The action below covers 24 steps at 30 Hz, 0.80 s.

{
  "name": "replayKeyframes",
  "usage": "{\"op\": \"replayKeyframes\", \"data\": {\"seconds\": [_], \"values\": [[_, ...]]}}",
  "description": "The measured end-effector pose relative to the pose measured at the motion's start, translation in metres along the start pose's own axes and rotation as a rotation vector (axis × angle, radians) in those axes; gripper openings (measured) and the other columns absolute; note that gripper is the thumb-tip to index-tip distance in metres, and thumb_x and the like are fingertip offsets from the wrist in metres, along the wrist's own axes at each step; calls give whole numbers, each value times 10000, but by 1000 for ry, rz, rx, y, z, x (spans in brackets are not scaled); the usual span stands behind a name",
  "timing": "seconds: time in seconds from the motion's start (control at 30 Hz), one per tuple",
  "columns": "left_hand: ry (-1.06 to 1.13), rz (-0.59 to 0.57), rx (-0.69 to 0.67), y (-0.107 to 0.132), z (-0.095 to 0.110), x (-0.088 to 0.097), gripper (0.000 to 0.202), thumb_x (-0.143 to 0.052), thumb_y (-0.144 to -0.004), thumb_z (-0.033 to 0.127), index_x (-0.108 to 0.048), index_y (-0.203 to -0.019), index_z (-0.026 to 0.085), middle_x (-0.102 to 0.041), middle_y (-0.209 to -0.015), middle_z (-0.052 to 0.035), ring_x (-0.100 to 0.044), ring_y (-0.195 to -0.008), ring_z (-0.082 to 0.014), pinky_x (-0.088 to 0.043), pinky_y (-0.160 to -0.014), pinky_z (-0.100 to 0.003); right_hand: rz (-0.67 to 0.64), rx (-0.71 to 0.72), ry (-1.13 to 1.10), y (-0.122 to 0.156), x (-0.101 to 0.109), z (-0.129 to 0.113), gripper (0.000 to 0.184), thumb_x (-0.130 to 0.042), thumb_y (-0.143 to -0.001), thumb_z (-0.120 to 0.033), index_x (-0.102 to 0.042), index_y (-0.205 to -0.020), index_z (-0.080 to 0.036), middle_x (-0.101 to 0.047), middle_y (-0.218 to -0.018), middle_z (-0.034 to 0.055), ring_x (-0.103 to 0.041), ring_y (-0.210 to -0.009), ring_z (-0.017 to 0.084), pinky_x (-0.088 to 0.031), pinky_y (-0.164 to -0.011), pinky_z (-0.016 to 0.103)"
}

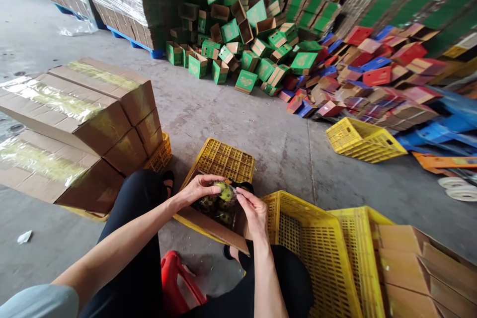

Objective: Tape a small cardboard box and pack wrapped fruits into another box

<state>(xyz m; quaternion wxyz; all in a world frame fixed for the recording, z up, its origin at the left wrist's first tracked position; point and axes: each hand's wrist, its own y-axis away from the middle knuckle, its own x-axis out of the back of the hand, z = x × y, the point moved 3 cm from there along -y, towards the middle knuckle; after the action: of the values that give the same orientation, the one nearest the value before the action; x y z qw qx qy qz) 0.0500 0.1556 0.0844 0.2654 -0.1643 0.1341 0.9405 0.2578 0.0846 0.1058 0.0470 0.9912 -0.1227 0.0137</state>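
A green-yellow fruit (pixel 224 191) in clear plastic is held up above an opened cardboard box (pixel 212 226). My left hand (pixel 201 190) closes on the fruit from the left, thumb and fingers around its side. On the right, my right hand (pixel 254 210) pinches the edge of the clear plastic wrap (pixel 234 190) between thumb and fingers. Inside the box, under my hands, lie several dark, mottled fruits (pixel 222 216), partly hidden. Beneath the box is an upturned yellow crate (pixel 225 156), its gridded bottom showing beyond the box.
Taped cartons (pixel 108 129) are stacked on my left. Yellow crates (pixel 320 253) and flattened cardboard (pixel 406 263) stand at my right. A red stool (pixel 175 283) is below me. Ahead lie heaps of green boxes (pixel 246 79) and red-and-blue boxes (pixel 376 75), and another yellow crate (pixel 363 139).
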Motion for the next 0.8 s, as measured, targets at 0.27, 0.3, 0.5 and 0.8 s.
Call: {"op": "replayKeyframes", "data": {"seconds": [0.27, 0.3, 0.5, 0.8], "values": [[-3, 28, -50, 2, -3, 0, 506, -860, -807, 532, -820, -1181, 194, -747, -1294, -109, -683, -1158, -316, -536, -947, -351, -80, -40, -29, -2, -4, 6, 377, -862, -761, -554, -845, -1060, -325, -819, -1160, 30, -754, -1148, 323, -552, -1107, 513], [35, 22, -31, 1, -4, -1, 515, -851, -810, 551, -820, -1174, 187, -737, -1315, -118, -686, -1157, -317, -545, -936, -352, -59, -51, -41, -2, -3, 8, 365, -856, -762, -565, -851, -1034, -322, -826, -1131, 31, -763, -1120, 324, -566, -1085, 513], [208, 9, 34, -3, -9, -5, 557, -856, -809, 558, -802, -1181, 148, -733, -1309, -170, -695, -1169, -321, -564, -946, -376, -29, -105, -130, -3, -1, 18, 395, -870, -739, -571, -854, -1023, -296, -834, -1097, 59, -793, -962, 301, -642, -901, 461], [287, -24, 152, 2, -10, 0, 763, -959, -739, 358, -636, -1417, 224, -678, -1390, -153, -713, -1173, -288, -550, -1022, -423, -55, -34, -163, -2, 5, 13, 379, -879, -749, -537, -845, -1050, -309, -807, -1202, 65, -728, -1197, 329, -533, -1106, 538]]}}
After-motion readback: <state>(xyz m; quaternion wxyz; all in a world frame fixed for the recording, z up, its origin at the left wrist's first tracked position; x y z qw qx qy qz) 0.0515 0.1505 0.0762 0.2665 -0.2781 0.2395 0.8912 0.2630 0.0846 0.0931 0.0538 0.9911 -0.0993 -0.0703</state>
